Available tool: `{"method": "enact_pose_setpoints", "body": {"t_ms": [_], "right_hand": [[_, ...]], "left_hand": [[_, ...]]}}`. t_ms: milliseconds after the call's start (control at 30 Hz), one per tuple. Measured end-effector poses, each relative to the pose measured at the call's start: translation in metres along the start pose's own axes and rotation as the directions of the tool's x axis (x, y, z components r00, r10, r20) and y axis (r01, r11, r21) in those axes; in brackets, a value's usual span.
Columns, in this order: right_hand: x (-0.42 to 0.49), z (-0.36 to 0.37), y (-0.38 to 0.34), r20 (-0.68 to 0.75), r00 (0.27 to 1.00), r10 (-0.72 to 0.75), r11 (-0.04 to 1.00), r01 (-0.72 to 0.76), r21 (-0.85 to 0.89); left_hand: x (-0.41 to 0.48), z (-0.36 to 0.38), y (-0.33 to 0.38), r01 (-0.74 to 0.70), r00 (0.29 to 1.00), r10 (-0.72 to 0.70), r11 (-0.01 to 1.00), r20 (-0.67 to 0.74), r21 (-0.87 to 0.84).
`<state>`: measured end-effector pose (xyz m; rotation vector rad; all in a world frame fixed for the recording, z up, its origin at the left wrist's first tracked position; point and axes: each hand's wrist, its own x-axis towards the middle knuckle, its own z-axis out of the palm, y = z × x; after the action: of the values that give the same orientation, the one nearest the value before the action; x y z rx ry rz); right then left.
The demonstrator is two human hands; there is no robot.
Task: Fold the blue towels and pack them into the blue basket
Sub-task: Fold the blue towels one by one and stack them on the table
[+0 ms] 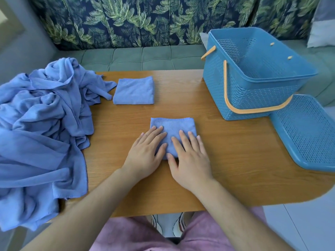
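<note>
A small folded blue towel (172, 125) lies in the middle of the wooden table (235, 151). My left hand (145, 151) and my right hand (190, 160) both press flat on its near part, fingers straight. A second folded blue towel (134, 90) lies farther back on the table. A heap of unfolded blue towels (41, 127) covers the table's left side and hangs over its edge. The blue basket (253, 87) with orange handles stands at the back right, and its inside looks bare.
The basket's perforated blue lid (308, 134) lies flat at the right edge of the table, in front of the basket. A green sofa (145, 58) with leaf-print cushions runs behind the table. My lap in pink cloth is below the near edge.
</note>
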<state>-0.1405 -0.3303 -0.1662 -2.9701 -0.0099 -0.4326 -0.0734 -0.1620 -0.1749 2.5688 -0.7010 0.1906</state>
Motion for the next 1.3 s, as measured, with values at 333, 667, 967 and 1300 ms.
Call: {"method": "enact_pose_setpoints", "body": {"t_ms": [333, 667, 967, 1300], "right_hand": [[0.086, 0.033, 0.03, -0.195, 0.973, 0.12, 0.987, -0.139, -0.085], [0.181, 0.067, 0.055, -0.122, 0.973, 0.194, 0.981, -0.195, 0.009], [0.187, 0.068, 0.057, -0.13, 0.981, 0.143, 0.988, -0.135, 0.071], [0.141, 0.038, -0.014, -0.218, 0.975, -0.051, 0.96, 0.108, 0.258]], "left_hand": [[0.111, 0.024, 0.001, -0.15, 0.978, 0.168, 0.978, -0.123, 0.145], [0.139, 0.04, -0.011, -0.031, 0.998, 0.035, 0.997, -0.054, 0.076], [0.148, 0.037, -0.01, 0.091, 0.994, -0.089, 0.995, 0.063, -0.039], [0.102, -0.049, -0.024, 0.061, 0.975, -0.09, 0.988, -0.204, -0.143]]}}
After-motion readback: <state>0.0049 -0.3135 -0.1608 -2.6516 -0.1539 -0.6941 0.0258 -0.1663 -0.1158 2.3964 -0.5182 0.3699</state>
